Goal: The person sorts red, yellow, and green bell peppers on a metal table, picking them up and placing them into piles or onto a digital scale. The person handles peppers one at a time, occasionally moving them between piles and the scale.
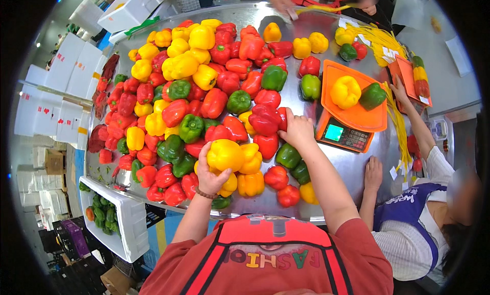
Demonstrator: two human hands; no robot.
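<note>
My left hand (213,177) is wrapped around a large yellow bell pepper (226,154) at the front of the heap. Other yellow peppers (250,183) sit right beside it. At the heap's right edge, the fingers of my right hand (299,128) close around a red bell pepper (282,119), mostly hidden by a bigger dark red pepper (265,120). Close to my right forearm lie green peppers (288,156) and two red ones. On the orange pan of a digital scale (354,103), right of my right hand, rest a yellow pepper (345,92) and a green pepper (373,96).
A metal table (337,180) bears the mixed pepper heap. At right, a co-worker's hand (400,90) reaches to a second orange scale (407,80). Yellow tagged strips (377,42) lie at the back right. A foam box (134,233) of green peppers stands lower left. Another person is opposite.
</note>
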